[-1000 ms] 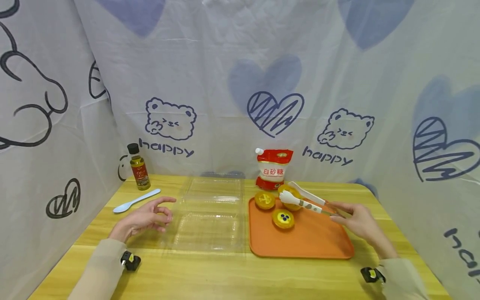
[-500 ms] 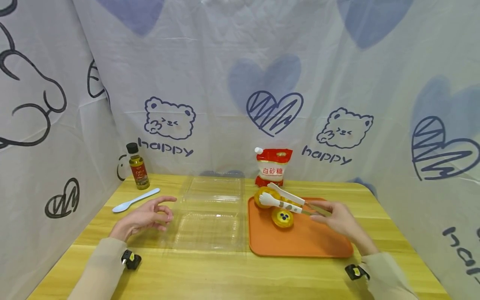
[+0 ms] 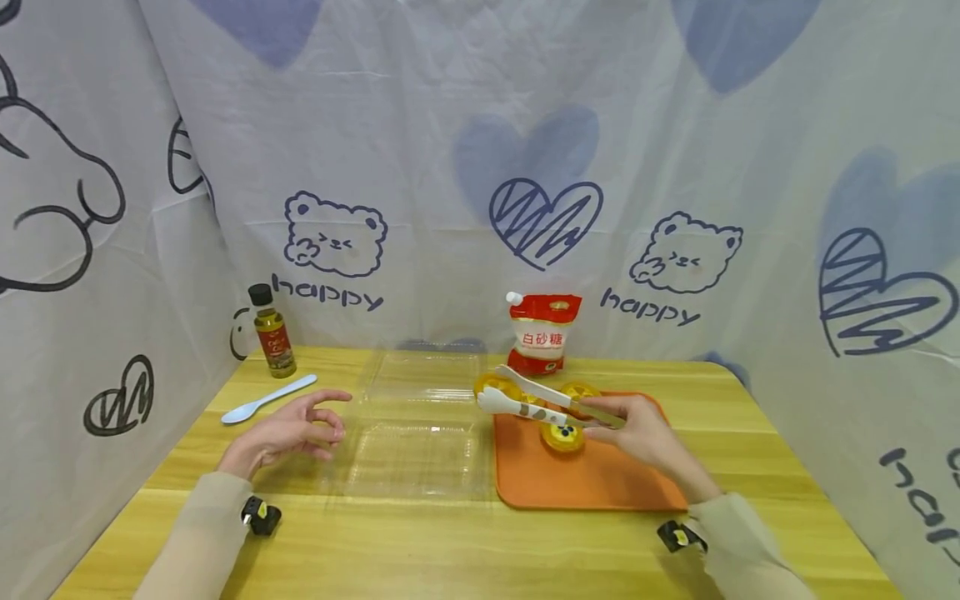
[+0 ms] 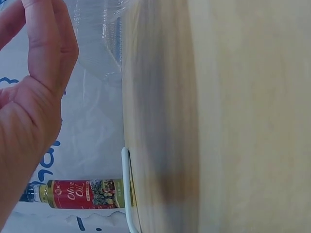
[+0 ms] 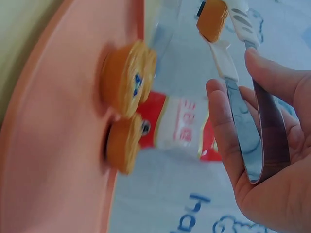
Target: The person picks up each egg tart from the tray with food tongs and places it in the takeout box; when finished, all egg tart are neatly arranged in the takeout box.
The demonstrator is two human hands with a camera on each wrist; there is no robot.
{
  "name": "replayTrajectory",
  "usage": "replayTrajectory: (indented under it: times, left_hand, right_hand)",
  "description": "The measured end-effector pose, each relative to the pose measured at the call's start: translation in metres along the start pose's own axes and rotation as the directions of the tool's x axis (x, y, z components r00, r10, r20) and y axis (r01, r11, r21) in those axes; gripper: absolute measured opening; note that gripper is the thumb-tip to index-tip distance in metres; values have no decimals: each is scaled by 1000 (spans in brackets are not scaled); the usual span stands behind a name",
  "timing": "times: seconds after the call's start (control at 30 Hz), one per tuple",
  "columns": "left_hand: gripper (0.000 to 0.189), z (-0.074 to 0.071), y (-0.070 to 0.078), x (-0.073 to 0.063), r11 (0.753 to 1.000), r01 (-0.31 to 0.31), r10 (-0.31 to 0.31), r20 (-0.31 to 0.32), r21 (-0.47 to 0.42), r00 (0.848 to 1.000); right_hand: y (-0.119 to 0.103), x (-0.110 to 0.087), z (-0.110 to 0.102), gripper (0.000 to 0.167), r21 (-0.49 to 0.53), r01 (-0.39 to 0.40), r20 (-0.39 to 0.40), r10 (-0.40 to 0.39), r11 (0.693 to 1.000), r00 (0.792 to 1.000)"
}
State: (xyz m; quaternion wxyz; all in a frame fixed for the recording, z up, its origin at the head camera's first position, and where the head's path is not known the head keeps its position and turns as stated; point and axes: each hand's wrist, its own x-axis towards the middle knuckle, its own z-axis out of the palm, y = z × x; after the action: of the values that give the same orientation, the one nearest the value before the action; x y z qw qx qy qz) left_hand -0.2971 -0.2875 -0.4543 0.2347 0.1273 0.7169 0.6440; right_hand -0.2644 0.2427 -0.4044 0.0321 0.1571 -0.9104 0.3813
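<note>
In the head view my right hand [image 3: 637,429] holds a pair of white-tipped tongs [image 3: 543,414] over the orange tray [image 3: 592,487]. A small egg tart [image 3: 489,382] is pinched between the tong tips, level with the tray's left edge. The right wrist view shows the lifted tart [image 5: 213,20] clear of the tray, thumb and fingers round the metal tongs [image 5: 245,128]. Several other tarts stand on the tray, one with blueberry-like dots [image 3: 564,435]. My left hand [image 3: 296,429], fingers loosely bent and holding nothing, hovers beside a clear plastic box [image 3: 416,467].
The clear box lies unfolded, its lid half [image 3: 427,375] toward the back. A red and white sugar pouch [image 3: 542,337] stands behind the tray. An olive oil bottle [image 3: 275,342] and a pale blue spoon [image 3: 266,402] are at the back left. A printed curtain [image 3: 420,167] encloses the table.
My right hand has moved left, carrying the tongs and the pinched tart from the back of the tray toward the clear box. My left hand has stayed in place.
</note>
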Motion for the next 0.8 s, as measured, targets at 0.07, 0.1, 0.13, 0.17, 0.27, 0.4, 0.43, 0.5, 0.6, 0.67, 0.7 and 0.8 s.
replayTrajectory:
  times: [0.07,0.1,0.13,0.17,0.27,0.4,0.43,0.5,0.6,0.67,0.7,0.8]
  left_hand:
    - [72,-1,0,0,1000,-1,1,4,0,1000]
    - [71,-2,0,0,1000,-1,1,6,-3,1000]
    - [70,-2,0,0,1000,-1,1,11,-4,1000]
    - [69,-3,0,0,1000,1,-1,14,-7,1000]
    - [70,-3,1,1,1000,9,-8,28,-14,1000]
    - [71,-3,4,1,1000,3,-3,43,-8,999]
    - [71,-4,4,1,1000,2,-2,44,-3,999]
    - [72,-4,4,0,1000,-1,1,45,9,999]
    - [72,-5,3,1,1000,0,-1,43,21,999]
    - [72,-6,2,1,1000,-7,6,47,24,999]
    - [71,-6,1,1,1000,-12,10,50,23,999]
    - [70,-5,0,2,1000,-11,10,52,15,999]
  right_hand:
    - [-7,2,5,42,-8,-2,7,2,1000,1000]
    - [-10,3,8,41,-7,-9,17,9,1000,1000]
    - [-13,4,10,40,-2,-16,28,16,1000,999]
    - [-15,5,13,40,9,-27,41,27,1000,999]
    - [-23,8,21,40,39,-52,75,49,998,996]
    - [-33,15,31,41,-12,-24,78,25,1000,997]
    - [-35,17,33,41,-30,-5,79,8,1000,997]
    - [-41,21,38,41,-38,20,89,-16,999,996]
    - [-49,27,45,41,-26,50,98,-48,998,994]
    - [-53,30,50,41,-16,65,103,-63,998,993]
    - [-53,30,53,41,-19,70,105,-68,997,992]
    - [-55,31,60,41,-13,71,127,-69,997,989]
